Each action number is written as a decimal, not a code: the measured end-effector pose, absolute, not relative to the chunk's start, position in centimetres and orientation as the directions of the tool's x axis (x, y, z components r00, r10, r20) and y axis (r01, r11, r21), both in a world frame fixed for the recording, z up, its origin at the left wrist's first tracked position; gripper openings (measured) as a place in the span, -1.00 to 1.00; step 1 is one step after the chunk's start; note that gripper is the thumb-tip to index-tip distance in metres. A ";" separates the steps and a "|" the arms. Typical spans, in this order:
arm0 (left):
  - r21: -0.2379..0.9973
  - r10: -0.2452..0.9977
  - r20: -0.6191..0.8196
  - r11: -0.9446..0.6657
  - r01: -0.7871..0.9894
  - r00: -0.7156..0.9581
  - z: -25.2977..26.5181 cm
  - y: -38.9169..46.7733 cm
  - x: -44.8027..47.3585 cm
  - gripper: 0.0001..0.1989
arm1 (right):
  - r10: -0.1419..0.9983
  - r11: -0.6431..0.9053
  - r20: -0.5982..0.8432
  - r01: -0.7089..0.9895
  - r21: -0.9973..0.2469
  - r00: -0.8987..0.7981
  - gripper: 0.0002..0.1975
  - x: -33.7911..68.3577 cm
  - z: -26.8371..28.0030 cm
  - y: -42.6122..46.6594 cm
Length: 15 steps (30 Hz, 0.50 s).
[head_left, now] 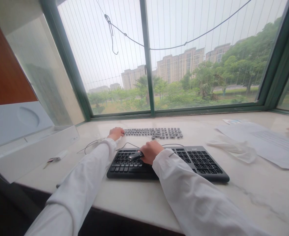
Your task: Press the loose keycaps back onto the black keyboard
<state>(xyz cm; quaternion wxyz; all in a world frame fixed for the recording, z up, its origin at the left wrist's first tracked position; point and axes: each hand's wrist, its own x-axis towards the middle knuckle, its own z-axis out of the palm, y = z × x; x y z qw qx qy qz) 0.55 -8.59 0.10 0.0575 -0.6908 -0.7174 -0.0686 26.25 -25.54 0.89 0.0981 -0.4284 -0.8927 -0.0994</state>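
A black keyboard (203,160) lies near the counter's front edge. Many of its key positions show bare sockets, while keycaps sit on its lower left rows. Over its left half, my right hand (152,151) is closed round a short, dark, pen-like tool (136,155), whose tip points left and down at the sockets. Behind the keyboard, loose grey keycaps (156,132) are laid out in rows. My left hand (116,133) is at the left end of those rows with its fingers curled together; whatever is between its fingertips is too small to make out.
A cable (90,144) loops behind and left of the keyboard. An open white box (36,147) stands at the left, with a small white item (58,156) beside it. At the right lie a crumpled clear plastic bag (235,149) and printed paper (269,141). A green-framed window (148,59) rises behind.
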 end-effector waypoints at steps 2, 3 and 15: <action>0.018 0.983 0.184 0.025 1.000 -0.028 0.2 -8.9 0.5 -0.79 | 0.742 0.615 0.264 0.783 0.100 -0.616 -0.73 26.2 0.9 -25.6; 0.017 0.982 0.188 0.020 1.000 -0.022 0.4 -9.2 0.5 -0.78 | 0.740 0.615 0.267 0.782 0.105 -0.618 -0.72 26.2 0.9 -25.6; 0.035 0.973 0.230 -0.029 0.999 0.020 4.4 -14.3 3.4 -0.84 | 0.752 0.578 0.341 0.813 0.070 -0.564 -0.75 26.9 0.8 -24.7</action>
